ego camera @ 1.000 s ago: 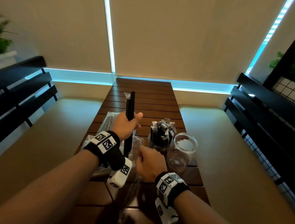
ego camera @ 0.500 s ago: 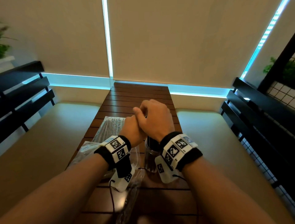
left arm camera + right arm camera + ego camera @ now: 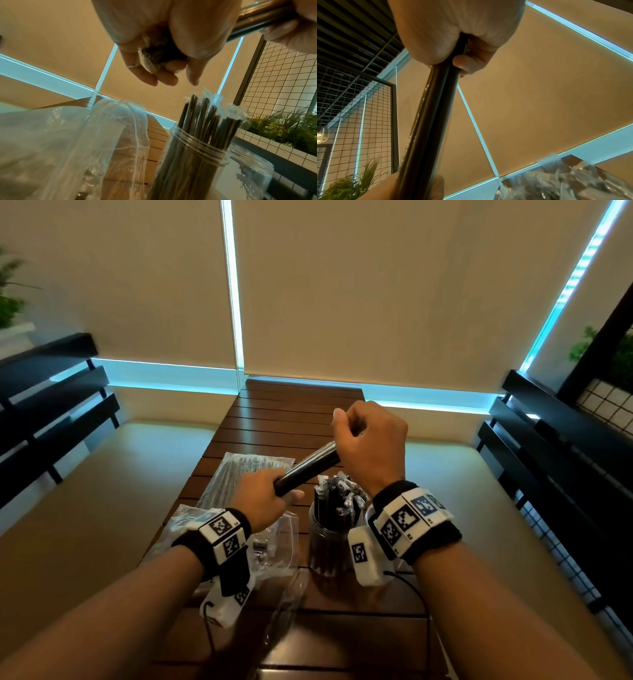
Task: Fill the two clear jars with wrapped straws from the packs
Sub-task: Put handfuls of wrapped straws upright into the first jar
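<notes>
A bundle of black wrapped straws is held in the air above the middle of the slatted wooden table, gripped at both ends. Its long axis is tilted: the lower end points toward the near left and is enclosed by the curled fingers of the left hand, while the upper end points toward the far right and is clasped by the closed fingers of the right hand. Just below the bundle, a clear jar filled with upright wrapped straws is seen standing on the table, right of its centre line. A second clear jar is visible just beside it in the left wrist view. An opened plastic pack lies crumpled near the left edge, and a full pack of straws lies beyond it.
</notes>
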Tool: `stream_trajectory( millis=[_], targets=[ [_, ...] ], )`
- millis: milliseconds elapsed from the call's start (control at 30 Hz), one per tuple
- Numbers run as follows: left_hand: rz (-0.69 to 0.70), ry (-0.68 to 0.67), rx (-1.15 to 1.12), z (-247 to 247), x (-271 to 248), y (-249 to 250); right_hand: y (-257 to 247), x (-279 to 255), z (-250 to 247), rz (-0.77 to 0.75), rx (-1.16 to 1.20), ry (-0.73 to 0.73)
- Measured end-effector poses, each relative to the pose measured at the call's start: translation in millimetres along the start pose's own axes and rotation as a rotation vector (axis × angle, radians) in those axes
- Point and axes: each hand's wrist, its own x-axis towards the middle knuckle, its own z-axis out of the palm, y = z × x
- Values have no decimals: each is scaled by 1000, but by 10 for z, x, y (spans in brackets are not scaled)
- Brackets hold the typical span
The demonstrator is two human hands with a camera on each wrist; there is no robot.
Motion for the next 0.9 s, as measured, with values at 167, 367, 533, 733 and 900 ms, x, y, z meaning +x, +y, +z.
stream_trajectory(
  millis=[167,367,533,733,900],
  targets=[
    [-45,25,-87,71,42,-28,-118,-15,-67,7,81,-74],
    [-27,46,-188,100,95,100,-4,37,-248,426,525,-215],
    [69,-45,-210,235,149,297,-60,-44,-125,488,437,-204],
    [8,-224,101,369,57,18,230,-17,-258,656,269,-111],
    [134,-386,275,481,-8,41,386,-150,-182,724,161,-100]
  ],
)
